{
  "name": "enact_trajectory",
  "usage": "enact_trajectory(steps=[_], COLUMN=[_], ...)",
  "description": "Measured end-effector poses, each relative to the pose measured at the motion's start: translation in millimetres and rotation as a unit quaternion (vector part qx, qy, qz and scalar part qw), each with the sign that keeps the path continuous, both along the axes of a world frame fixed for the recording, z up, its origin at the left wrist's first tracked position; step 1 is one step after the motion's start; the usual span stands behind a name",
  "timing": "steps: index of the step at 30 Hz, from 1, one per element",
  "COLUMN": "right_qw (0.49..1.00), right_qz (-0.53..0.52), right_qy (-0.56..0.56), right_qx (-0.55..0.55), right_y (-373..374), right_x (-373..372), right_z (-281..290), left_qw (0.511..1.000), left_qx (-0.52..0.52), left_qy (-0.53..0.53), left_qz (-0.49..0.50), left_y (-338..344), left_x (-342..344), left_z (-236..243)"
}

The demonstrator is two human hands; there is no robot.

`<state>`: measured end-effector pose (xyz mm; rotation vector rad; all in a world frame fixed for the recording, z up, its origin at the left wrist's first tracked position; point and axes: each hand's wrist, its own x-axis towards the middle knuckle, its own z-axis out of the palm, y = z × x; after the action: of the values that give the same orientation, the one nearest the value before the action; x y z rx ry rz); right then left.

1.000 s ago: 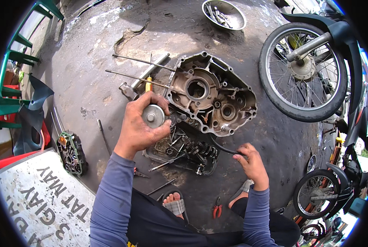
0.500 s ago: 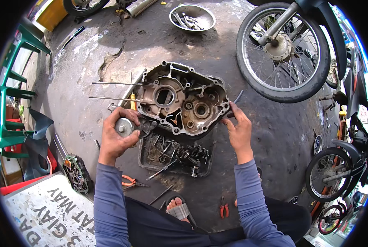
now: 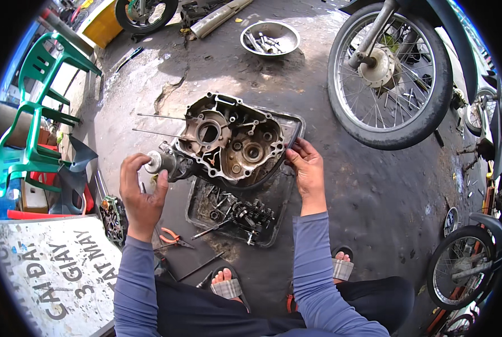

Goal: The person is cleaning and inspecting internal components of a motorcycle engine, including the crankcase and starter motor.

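An engine crankcase half (image 3: 237, 143), grey metal with a brown-stained inside, is held open side up above the tray. Two long studs (image 3: 161, 117) stick out from its left side. At its lower left corner sits a silver metal cylinder (image 3: 160, 162), and my left hand (image 3: 140, 196) has thumb and fingertips against its end. My right hand (image 3: 307, 171) pinches the crankcase's right edge, fingers partly hidden behind the rim. Below, a black tray (image 3: 273, 233) holds a cluster of gears on shafts (image 3: 251, 216) and small loose parts.
Orange-handled pliers (image 3: 175, 238) and a rod (image 3: 201, 265) lie near my feet. A metal bowl of tools (image 3: 270, 39) stands at the back. A motorcycle wheel (image 3: 390, 76) rises at the right; green chairs (image 3: 37, 121) and a lettered white board (image 3: 54, 275) are at left.
The crankcase has shifted left and slightly down in the picture, uncovering more of the tray. My left hand's grip on the cylinder has loosened from wrapped round to fingertips. The view has turned somewhat.
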<state>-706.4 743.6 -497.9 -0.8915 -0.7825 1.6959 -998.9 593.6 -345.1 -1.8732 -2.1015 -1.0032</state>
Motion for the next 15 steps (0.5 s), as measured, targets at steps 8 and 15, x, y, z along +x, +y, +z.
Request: enact_trajectory(steps=[8, 15], right_qw=[0.992, 0.977], right_qz=[0.108, 0.16], right_qy=[0.055, -0.041], right_qx=[-0.032, -0.135], right_y=[22, 29], right_x=[4, 23], right_z=[-12, -22], left_qw=[0.92, 0.61], left_qx=[-0.305, -0.034], left_qy=[-0.23, -0.771], left_qz=[-0.089, 0.182], left_y=[-40, 28], left_x=[146, 212], left_z=[-49, -127])
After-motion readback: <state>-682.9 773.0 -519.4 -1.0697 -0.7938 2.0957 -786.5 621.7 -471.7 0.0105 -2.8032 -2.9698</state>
